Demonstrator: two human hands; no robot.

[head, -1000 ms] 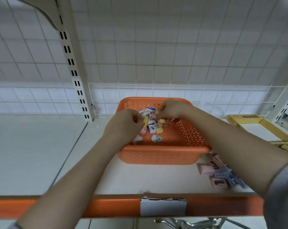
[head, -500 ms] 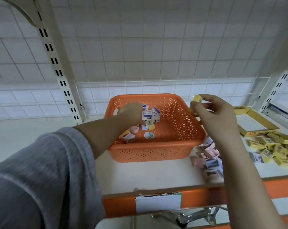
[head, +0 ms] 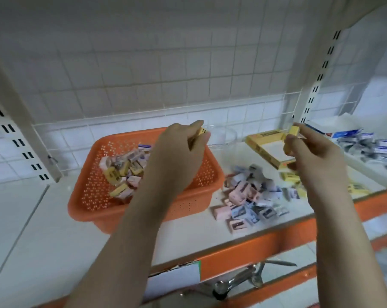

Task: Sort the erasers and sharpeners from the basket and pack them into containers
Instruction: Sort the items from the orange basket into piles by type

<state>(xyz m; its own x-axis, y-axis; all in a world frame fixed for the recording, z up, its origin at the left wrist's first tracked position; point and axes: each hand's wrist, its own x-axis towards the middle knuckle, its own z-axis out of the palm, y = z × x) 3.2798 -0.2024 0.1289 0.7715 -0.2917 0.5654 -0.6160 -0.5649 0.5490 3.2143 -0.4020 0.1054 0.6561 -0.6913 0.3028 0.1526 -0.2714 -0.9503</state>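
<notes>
- Basket [head: 197, 196]: orange perforated plastic, rectangular with rounded corners, standing on the white shelf [head: 43, 230] left of centre; the shelf has an orange front edge.
- Basket contents [head: 124, 174]: a heap of small wrapped blocks, yellow, pink and white, piled at the left side; the picture is too blurred to tell types apart.
- Left hand [head: 177, 156]: raised above the basket's right half, fingers closed on a small yellow block [head: 202, 131] pinched at the fingertips, only one end showing.
- Right hand [head: 317, 156]: raised right of the basket, clear of it, thumb and fingers gripping a yellow rectangular eraser [head: 293, 130]; its long axis cannot be told.
- Yellow cardboard tray [head: 260, 147]: shallow, open, lying on the shelf just beyond the right hand, long axis running near to far.
- Loose pile [head: 250, 196]: pink and pale blue boxed items on the shelf between basket and right forearm.
- White-and-blue packs [head: 370, 147]: heaped at far right.
- Clear round container [head: 221, 135]: behind the basket, by the wire grid.
</notes>
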